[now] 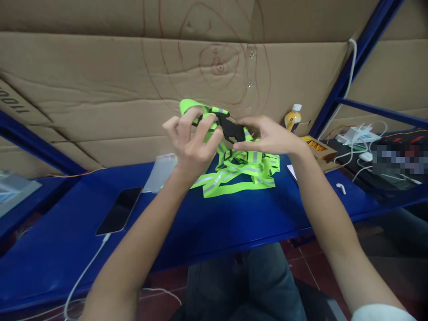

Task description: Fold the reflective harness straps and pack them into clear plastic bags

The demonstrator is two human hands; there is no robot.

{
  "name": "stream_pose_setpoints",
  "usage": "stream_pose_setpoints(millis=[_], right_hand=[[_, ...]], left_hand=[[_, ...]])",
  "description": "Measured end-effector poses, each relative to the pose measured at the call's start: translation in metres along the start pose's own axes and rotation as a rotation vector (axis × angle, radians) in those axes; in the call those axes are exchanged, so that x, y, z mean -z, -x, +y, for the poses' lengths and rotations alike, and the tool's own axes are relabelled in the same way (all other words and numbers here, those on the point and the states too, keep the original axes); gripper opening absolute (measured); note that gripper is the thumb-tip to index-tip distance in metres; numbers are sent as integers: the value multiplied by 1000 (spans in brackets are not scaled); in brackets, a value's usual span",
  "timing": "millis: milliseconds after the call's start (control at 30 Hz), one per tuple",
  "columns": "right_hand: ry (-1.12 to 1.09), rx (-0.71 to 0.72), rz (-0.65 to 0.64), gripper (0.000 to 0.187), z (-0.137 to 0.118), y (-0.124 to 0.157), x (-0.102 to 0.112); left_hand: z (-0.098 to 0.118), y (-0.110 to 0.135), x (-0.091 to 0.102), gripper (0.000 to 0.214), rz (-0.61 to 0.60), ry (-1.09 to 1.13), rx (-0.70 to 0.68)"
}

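Note:
A neon-green reflective strap vest (240,171) with grey stripes lies bunched on the blue table (234,218), one end lifted. My left hand (192,140) is closed around the raised green strap loop above the table. My right hand (267,136) pinches the black buckle patch (232,129) on the same strap, just right of my left hand. Both hands are held above the pile, close together.
A black phone (119,210) with a white cable lies at the left. A clear plastic bag (161,171) sits behind it. A yellow bottle (292,118), a small cardboard box (317,149), a white earbud (341,188) and tangled cables stand at the right. Cardboard walls the back.

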State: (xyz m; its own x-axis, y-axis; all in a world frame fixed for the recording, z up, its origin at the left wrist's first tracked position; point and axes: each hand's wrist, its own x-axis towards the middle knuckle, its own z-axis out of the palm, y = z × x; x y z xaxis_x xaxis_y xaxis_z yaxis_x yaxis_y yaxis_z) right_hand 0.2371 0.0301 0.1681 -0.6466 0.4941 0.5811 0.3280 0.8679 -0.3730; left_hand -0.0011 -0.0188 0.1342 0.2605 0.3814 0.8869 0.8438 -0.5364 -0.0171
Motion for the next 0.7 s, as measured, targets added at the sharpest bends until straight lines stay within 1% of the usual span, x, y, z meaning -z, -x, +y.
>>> stream_pose_setpoints(millis=[33,100,167,233,267,300,367,400,433,500,533,567,600,633,667,700], right_hand=[[11,-9,-22,55,1,-2,-2],[1,-20,-42,44,6,-6,-8],[34,-27,37,35,13,-8,-14],[114,-18,111,27,20,-11,-20],[160,-2,133,23,23,-12,-22],[203,22,147,20,25,-13,-24],[270,87,167,14,27,-16,-26],[292,116,177,11,27,-17,-27],[306,138,189,9,27,-19,-28],[321,166,201,9,25,-22,-28],[322,169,199,11,25,-23,-28],[319,164,195,15,24,-25,-29],[314,148,194,20,24,-26,-29],[307,122,194,26,25,-26,-30],[300,90,188,28,25,-25,-32],[294,61,167,26,26,-23,-33]], left_hand=[[1,2,-1,21,-13,15,47],[0,7,-3,17,-34,10,80],[-2,13,-3,13,-84,-26,44],[-5,16,0,23,-134,-60,4],[-7,16,2,31,-130,-65,4],[-9,15,4,40,-102,-61,19],[-14,9,7,53,-10,-36,63],[-17,5,7,54,7,-14,81],[-21,1,7,50,-18,10,91],[-30,-7,5,36,-172,54,89],[-34,-9,4,30,-257,69,82],[-38,-11,3,27,-315,78,74],[-42,-11,2,25,-334,81,63],[-44,-9,2,23,-320,80,48],[-45,-5,1,22,-293,74,29],[-45,0,1,23,-267,59,2]])
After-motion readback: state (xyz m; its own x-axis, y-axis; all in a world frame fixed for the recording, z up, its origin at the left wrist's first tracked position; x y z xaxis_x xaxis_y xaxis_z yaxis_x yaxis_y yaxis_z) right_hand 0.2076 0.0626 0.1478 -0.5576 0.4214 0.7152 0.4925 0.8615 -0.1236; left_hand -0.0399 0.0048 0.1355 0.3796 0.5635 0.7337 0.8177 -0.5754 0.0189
